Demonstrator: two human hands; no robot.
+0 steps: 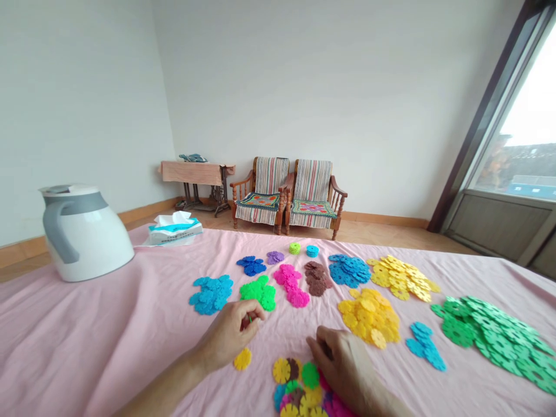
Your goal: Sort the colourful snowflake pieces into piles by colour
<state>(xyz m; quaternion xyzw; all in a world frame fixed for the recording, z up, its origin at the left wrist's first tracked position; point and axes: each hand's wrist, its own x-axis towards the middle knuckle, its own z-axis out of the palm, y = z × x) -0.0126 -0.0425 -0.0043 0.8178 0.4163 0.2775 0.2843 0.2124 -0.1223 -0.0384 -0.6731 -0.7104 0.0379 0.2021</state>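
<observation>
My left hand (232, 330) is closed, and the thin edge of a green notched plastic disc (249, 319) shows between its fingers. It is just in front of a bright green pile of discs (262, 292). A single yellow disc (242, 359) lies below that hand. My right hand (343, 359) has its fingers curled in, palm down, so whatever they hold, if anything, is hidden. It is over the right side of a mixed-colour pile of discs (299, 397), covering part of it. Beyond it is a yellow-orange pile (369, 315).
Sorted piles lie farther back: light blue (211, 294), pink (292, 285), brown (317, 278) and pale yellow (402, 277). A large green pile (499, 339) spreads at right. A white jug (87, 237) and a tissue box (175, 229) stand on the pink cloth (152, 324) at left.
</observation>
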